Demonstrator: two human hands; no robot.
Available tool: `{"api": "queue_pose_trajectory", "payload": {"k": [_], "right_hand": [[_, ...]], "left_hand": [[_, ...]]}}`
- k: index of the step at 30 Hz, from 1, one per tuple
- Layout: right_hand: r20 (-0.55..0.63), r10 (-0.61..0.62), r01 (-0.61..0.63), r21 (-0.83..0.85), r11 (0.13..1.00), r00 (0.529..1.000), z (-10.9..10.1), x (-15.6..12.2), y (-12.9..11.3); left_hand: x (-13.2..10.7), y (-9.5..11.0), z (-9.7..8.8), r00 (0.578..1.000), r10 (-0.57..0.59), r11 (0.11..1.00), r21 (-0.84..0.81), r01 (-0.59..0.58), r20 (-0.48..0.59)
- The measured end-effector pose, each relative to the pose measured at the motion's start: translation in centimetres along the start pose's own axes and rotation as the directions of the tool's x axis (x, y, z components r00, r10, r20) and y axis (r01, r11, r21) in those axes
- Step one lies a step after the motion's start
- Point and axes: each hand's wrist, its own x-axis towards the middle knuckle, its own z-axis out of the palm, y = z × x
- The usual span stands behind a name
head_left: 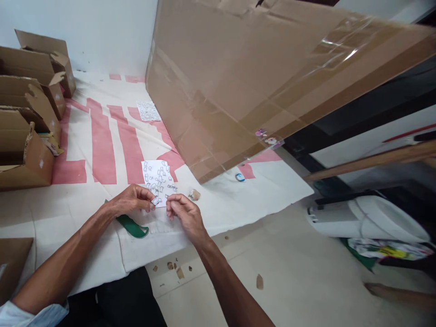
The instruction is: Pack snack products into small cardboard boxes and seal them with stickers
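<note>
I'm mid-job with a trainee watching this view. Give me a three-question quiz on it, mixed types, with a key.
1. Multiple choice: which of these is nearest the left hand?
A) the white bucket
B) the dark green curved strip
C) the large brown cardboard box
2. True or false: a gap shows between the left hand and the right hand.
3. Count: how many white paper sheets with dark markings show on the cloth-covered table?

Key:
1. B
2. True; their fingertips are apart.
3. Two: one at the hands, and a far sheet deeper on the table.
</note>
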Motion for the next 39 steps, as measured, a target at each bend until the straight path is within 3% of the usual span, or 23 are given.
{"api": "queue_pose_trajectory", "payload": {"k": [8, 22, 24, 27, 30, 39], "right_hand": [[0.029, -0.148, 0.15, -0.216, 0.965, 0.989, 1.5, -0.7, -0.6], [-0.054, -0.388, 0.338, -0.391, 0.856, 0.92, 1.9, -1.8, -0.6], [-0.128, -0.381, 0.31, -0.38, 0.871, 0.916, 1.5, -1.8, -0.1], [-0.211, -0.29, 0.209, -0.335, 0.919, 0.933, 0.6, -1.3, 1.1], [-0.143, -0.176, 0.119, -0.339, 0.933, 0.974, -0.3, -0.4, 2.4], [-0.043, -0.127, 0.083, -0.546, 0.834, 0.991, -0.6, 1.1, 3.8]], "left_hand": [[0.1, -0.6, 0.7, 0.998, 0.003, 0.996, -0.092, 0.004, 0.069], [0.2, -1.0, 1.1, 0.99, 0.04, 0.999, -0.015, -0.038, 0.136], [0.4, -1.1, 0.9, 0.994, 0.034, 0.999, -0.021, -0.032, 0.105], [0.5, -0.8, 0.2, 0.998, 0.014, 1.0, 0.013, -0.013, -0.066], [0.4, 0.1, -0.7, 0.978, 0.01, 0.997, 0.073, 0.006, -0.207], [-0.2, 1.2, -1.5, 0.965, 0.03, 0.995, 0.097, -0.005, -0.26]]}}
